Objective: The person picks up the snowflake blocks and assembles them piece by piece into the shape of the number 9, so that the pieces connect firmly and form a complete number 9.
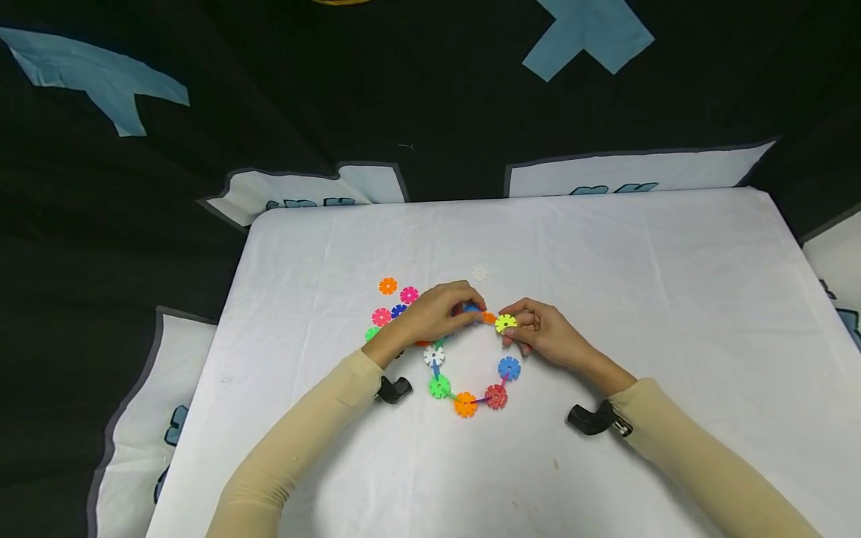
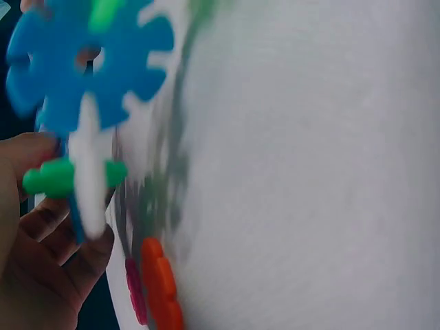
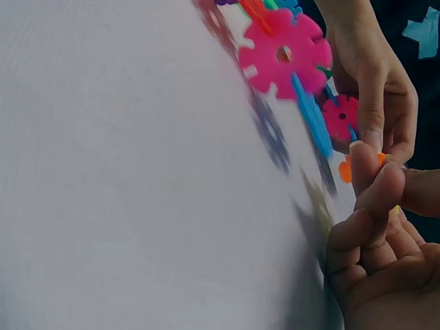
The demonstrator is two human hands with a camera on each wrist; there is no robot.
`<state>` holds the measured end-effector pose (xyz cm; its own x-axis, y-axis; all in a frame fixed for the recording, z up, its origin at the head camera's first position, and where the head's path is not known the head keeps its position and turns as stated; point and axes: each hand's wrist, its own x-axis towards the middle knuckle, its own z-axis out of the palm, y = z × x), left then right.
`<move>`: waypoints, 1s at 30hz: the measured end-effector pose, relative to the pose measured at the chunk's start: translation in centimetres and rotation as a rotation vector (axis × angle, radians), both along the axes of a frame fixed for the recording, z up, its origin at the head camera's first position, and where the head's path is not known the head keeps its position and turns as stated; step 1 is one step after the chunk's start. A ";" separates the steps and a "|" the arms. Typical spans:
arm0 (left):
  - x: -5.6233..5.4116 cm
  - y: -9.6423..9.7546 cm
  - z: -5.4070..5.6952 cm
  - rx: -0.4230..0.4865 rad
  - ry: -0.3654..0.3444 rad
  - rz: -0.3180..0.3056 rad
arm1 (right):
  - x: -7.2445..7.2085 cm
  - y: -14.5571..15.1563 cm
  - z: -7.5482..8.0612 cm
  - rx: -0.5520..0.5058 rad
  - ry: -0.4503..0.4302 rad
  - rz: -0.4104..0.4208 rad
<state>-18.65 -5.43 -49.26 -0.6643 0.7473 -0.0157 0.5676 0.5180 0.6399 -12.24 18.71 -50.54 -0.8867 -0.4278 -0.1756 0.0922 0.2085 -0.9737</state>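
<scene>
Notched plastic discs, slotted edge to edge, form a curved chain on the white table. Its front part runs from a white disc (image 1: 433,355) through a green disc (image 1: 440,386), an orange disc (image 1: 466,404) and a red disc (image 1: 496,396) to a blue disc (image 1: 509,368). At the back of the curve my left hand (image 1: 440,310) pinches the chain at a blue disc, partly covered by its fingers. Between the two hands shows an orange disc (image 1: 489,317). My right hand (image 1: 548,332) pinches a yellow disc (image 1: 506,323) against that orange one.
Loose discs lie beyond the left forearm, among them an orange disc (image 1: 388,285) and a pink disc (image 1: 409,295). Farther back is a pale disc (image 1: 480,274). The white tablecloth (image 1: 673,299) extends to the right. A black curtain (image 1: 437,97) hangs behind the table.
</scene>
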 end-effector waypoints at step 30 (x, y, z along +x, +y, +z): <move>0.5 0.1 -0.8 0.302 -0.172 -0.024 | -0.1 -1.1 0.2 -0.058 0.059 -0.043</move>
